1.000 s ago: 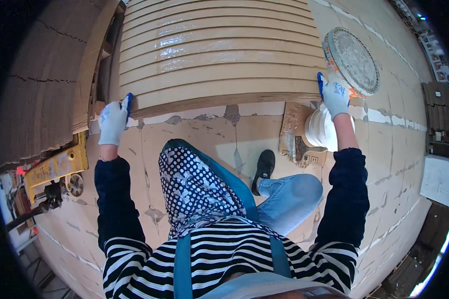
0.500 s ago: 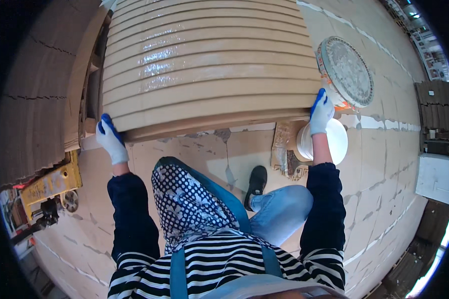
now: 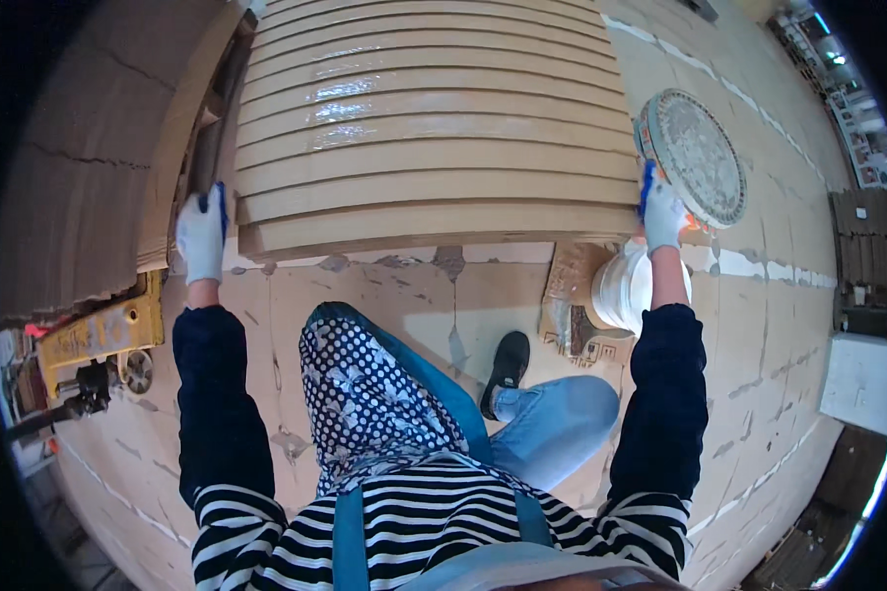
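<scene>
Cardboard stack (image 3: 434,148): beyond the person's legs, between both gloved hands;
Left hand (image 3: 202,236): fingers loosely spread, just off the left edge;
Right hand (image 3: 665,214): fingers at the right edge; cannot tell whether gripping;
Around: round tub (image 3: 700,158) and white bucket (image 3: 621,288) crowd the right;
Change: left hand has moved outward from the corner;
Surface: tan, ridged, shiny patches

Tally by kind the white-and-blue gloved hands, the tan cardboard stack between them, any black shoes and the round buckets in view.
Gloved hands (left hand, right hand): 2
Tan layered cardboard stack: 1
Black shoe: 1
Round buckets (white bucket, grey-topped bucket): 2
Total: 6
</scene>
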A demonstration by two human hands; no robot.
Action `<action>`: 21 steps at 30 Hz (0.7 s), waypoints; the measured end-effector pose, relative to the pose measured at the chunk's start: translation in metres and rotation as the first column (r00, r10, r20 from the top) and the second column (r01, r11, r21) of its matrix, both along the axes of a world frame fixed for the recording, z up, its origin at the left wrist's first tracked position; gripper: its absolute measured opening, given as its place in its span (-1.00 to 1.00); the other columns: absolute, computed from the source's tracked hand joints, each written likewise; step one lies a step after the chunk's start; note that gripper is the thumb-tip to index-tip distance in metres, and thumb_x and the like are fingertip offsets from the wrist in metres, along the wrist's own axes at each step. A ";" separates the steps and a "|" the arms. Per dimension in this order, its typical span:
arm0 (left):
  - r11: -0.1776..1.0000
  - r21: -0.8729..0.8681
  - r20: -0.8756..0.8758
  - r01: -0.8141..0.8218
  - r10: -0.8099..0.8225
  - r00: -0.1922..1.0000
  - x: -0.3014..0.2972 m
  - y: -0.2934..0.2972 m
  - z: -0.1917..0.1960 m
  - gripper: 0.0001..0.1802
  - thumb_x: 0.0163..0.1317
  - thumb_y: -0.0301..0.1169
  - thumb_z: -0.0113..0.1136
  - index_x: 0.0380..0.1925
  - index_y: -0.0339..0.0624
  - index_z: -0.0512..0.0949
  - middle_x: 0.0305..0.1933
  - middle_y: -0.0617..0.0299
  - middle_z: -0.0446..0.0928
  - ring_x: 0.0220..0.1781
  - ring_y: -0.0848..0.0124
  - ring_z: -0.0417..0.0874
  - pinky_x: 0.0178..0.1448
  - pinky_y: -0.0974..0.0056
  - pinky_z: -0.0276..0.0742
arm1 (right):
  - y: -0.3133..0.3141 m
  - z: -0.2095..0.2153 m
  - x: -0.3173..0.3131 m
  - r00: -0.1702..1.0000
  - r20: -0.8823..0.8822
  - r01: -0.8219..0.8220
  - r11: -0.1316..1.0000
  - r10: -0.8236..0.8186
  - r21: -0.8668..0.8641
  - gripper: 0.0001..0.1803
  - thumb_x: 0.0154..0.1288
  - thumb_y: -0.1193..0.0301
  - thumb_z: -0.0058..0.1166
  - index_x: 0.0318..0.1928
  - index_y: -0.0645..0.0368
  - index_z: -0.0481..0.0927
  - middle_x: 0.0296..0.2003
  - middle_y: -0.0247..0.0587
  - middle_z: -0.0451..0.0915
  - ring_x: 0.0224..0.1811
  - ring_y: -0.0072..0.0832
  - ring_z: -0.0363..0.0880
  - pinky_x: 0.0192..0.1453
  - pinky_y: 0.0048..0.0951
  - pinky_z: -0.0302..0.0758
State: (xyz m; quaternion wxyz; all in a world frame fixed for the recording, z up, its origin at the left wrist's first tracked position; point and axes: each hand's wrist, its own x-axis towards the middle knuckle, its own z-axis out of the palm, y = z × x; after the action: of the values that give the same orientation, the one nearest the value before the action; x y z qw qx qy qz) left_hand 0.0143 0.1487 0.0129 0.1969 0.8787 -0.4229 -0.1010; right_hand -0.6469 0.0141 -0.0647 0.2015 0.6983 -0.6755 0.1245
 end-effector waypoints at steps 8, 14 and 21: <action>0.926 -0.337 -0.787 -0.172 -0.177 0.590 -0.001 -0.074 -0.042 -0.50 0.17 0.00 0.07 -0.26 -0.29 0.55 -0.45 0.31 0.48 -0.41 0.45 0.42 -0.29 0.37 0.32 | -0.027 0.034 0.103 0.784 0.609 0.141 0.990 -0.124 0.020 -0.43 0.36 0.03 -0.38 -0.13 0.29 0.53 -0.17 0.14 0.54 -0.14 0.02 0.49 -0.06 -0.11 0.38; 0.902 -0.338 -0.768 -0.269 -0.099 0.633 0.002 -0.077 -0.046 -0.58 0.16 -0.01 0.09 -0.32 -0.16 0.58 -0.43 0.32 0.49 -0.44 0.50 0.40 -0.34 0.37 0.30 | -0.029 0.032 0.102 0.783 0.574 0.214 0.970 -0.241 0.116 -0.45 0.36 0.04 -0.36 -0.17 0.28 0.53 -0.18 0.12 0.55 -0.14 -0.02 0.50 -0.05 -0.13 0.38; 0.840 -0.462 -0.723 -0.285 -0.171 0.669 0.009 -0.092 -0.055 -0.57 0.12 -0.05 0.13 -0.39 -0.27 0.59 -0.55 0.24 0.47 -0.52 0.45 0.39 -0.42 0.30 0.28 | -0.034 0.018 0.098 0.813 0.565 0.148 0.988 -0.144 0.038 -0.55 0.32 0.13 -0.24 -0.13 0.25 0.52 -0.21 0.09 0.56 -0.15 -0.08 0.53 -0.06 -0.19 0.40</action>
State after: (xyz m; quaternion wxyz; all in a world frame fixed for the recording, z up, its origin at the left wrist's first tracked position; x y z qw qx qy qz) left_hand 0.0237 0.0566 -0.0421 0.5929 0.6813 -0.2874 -0.3189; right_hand -0.5492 -0.0202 -0.0468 0.0040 0.5753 -0.7558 0.3126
